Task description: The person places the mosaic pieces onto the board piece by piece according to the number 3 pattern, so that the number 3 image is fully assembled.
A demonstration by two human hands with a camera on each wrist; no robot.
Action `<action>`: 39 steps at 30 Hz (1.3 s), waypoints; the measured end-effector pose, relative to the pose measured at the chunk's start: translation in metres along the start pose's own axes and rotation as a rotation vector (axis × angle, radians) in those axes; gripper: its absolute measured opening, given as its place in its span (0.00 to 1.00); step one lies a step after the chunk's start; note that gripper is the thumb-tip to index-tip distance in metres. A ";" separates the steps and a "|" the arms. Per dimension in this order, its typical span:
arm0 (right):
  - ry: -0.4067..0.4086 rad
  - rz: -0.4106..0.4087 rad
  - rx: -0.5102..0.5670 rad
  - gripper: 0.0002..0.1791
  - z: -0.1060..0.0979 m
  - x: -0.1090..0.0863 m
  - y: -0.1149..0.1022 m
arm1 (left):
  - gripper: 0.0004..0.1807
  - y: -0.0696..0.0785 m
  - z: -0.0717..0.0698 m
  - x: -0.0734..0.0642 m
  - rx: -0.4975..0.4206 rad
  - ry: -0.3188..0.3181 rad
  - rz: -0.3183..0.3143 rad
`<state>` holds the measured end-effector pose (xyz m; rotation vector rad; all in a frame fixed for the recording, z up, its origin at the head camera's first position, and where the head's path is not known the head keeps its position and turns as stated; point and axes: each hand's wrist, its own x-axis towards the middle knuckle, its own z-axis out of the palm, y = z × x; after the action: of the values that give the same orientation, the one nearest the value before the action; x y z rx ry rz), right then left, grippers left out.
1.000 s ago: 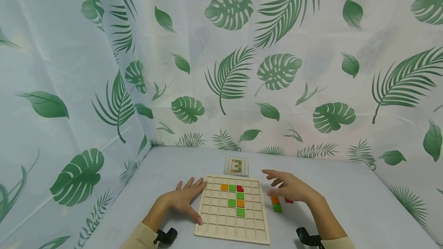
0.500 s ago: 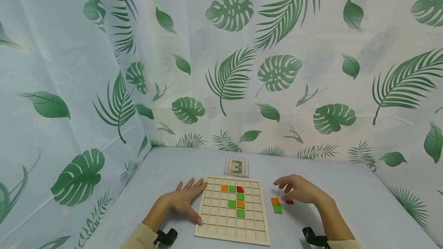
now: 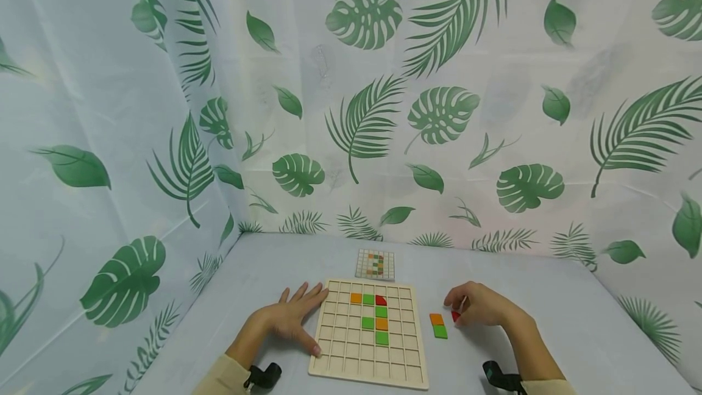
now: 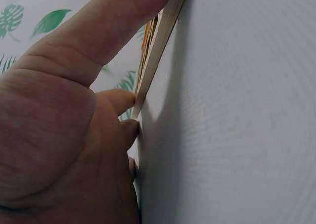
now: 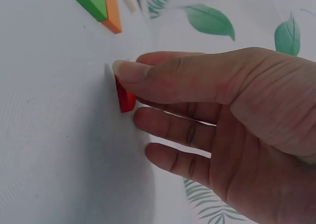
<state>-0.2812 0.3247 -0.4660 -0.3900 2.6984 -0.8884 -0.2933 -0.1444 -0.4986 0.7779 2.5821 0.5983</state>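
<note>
A pale wooden grid board [image 3: 340, 346] lies on the table, with several orange and green square tiles and one red round-cornered tile [image 3: 381, 300] set in its cells. My left hand [image 3: 287, 319] rests along the board's left edge, fingers spread; in the left wrist view its thumb [image 4: 118, 21] touches the board's side. To the right of the board, my right hand [image 3: 482, 305] pinches a small red tile [image 5: 126, 99] between thumb and fingers, close over the table. Just left of that hand lie an orange tile [image 3: 436, 319] and a green tile [image 3: 440, 332], edge to edge.
A small card [image 3: 375, 264] printed with a coloured grid pattern lies behind the board. Leaf-printed cloth [image 3: 439, 169] hangs behind and at the left of the white-covered table [image 3: 548, 297]. Each wrist wears a black camera.
My right hand has moved right, away from the board's edge, and down to the red tile, which it now pinches. My left hand and the board have stayed in place.
</note>
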 end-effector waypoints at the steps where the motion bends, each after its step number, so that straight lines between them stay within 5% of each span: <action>1: 0.000 -0.010 -0.004 0.17 0.000 0.000 0.001 | 0.72 0.000 0.000 0.000 0.000 0.001 0.000; 19: 0.000 -0.026 -0.013 0.13 0.007 0.001 0.002 | 0.72 -0.003 0.002 0.002 0.008 -0.003 -0.001; 29: 0.033 -0.117 0.077 0.11 0.001 0.005 0.004 | 0.72 -0.002 0.001 0.002 0.008 -0.002 0.000; 39: 0.066 -0.120 0.161 0.04 0.002 0.005 -0.011 | 0.72 -0.002 0.001 0.002 0.011 -0.011 -0.002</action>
<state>-0.2837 0.3134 -0.4613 -0.4995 2.6609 -1.1625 -0.2952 -0.1445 -0.5006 0.7802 2.5783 0.5781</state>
